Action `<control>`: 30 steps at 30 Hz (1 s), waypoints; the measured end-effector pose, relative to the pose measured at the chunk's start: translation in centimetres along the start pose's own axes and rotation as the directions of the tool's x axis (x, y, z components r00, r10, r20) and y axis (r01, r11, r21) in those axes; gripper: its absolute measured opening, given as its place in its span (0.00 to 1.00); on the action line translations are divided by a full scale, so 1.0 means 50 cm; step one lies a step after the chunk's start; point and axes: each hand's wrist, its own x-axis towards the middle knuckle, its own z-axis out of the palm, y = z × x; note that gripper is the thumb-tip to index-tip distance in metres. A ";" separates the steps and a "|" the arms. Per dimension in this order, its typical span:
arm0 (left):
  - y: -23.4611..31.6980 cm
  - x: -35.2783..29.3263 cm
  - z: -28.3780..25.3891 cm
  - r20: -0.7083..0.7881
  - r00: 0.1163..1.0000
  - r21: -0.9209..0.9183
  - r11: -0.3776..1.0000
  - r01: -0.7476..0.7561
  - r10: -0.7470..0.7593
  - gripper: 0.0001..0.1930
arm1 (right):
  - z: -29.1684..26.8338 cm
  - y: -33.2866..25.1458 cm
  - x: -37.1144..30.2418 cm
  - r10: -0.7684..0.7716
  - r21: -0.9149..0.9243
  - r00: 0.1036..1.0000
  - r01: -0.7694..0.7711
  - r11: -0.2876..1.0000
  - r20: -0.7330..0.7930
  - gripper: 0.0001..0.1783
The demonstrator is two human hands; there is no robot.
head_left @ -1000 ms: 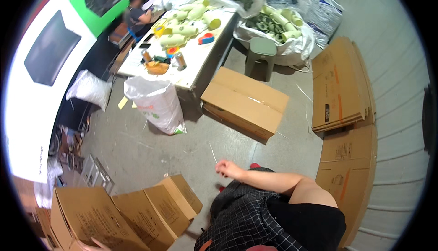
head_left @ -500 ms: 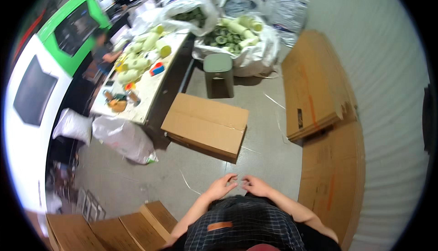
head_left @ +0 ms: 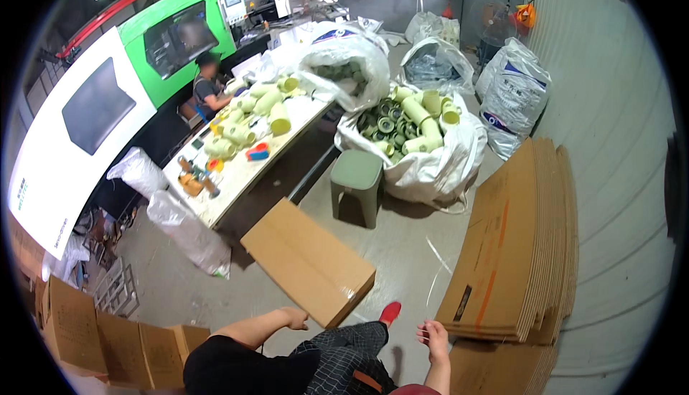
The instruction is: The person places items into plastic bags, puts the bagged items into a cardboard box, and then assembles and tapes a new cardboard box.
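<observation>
A closed brown cardboard box (head_left: 308, 259) lies on the floor ahead of me, turned at a slant. My left hand (head_left: 294, 317) hangs beside its near left edge, fingers loosely bent and nothing seen in them. Whether it touches the box I cannot tell. Out to the right, my right hand (head_left: 433, 337) is raised with its fingers apart and empty. It is nearest to the stack of flattened cardboard (head_left: 495, 251), which leans along the right wall. One red shoe (head_left: 390, 312) shows between my hands, just right of the box.
A green stool (head_left: 357, 172) stands beyond the box, next to a big white sack (head_left: 430, 180) of green parts. At left is a worktable (head_left: 237, 187) with green cylinders, and a co-worker (head_left: 208, 90) sits behind it. Open cartons (head_left: 118, 337) stand at the lower left.
My hands have moved apart, the left toward the box and the right outward. The view has tilted up and turned, showing more of the far room. A red shoe has come into view.
</observation>
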 end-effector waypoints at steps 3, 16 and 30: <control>0.206 0.194 -0.298 -0.135 0.964 0.113 0.970 -0.213 0.228 0.25 | -0.149 -0.104 0.177 0.032 0.078 0.984 -0.019 0.997 -0.176 0.15; 0.925 0.490 -0.956 -0.153 0.506 0.255 0.528 -0.810 0.849 0.20 | -0.647 -0.388 0.688 0.415 0.874 0.804 0.247 0.419 -0.426 0.33; 1.032 0.936 -1.404 0.228 0.544 0.316 0.467 -0.826 0.808 0.15 | -0.393 -0.339 0.943 0.731 0.739 0.399 0.641 0.209 -0.554 0.36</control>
